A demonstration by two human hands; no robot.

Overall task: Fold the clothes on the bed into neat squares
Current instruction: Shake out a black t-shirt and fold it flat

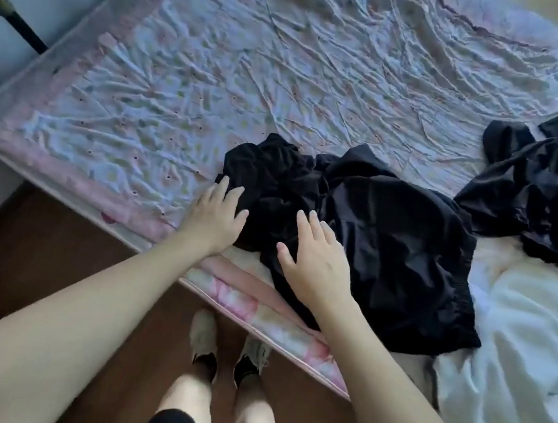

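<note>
Fingers (232, 197) of both hands flat, ungripping, on crumpled black garment (375, 233), shape unclear.

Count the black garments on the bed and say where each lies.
2, maybe more if bunched together. One black garment lies crumpled at the near bed edge under both hands; a second black garment lies farther right, partly on white fabric.

left hand (216, 215) flat, fingers straight, on crumpled black garment (368, 232) at frame centre | right hand (317, 257) flat on same garment | second black garment (548, 193) right | white cloth (522, 342) lower right | bed (219, 68)
</note>
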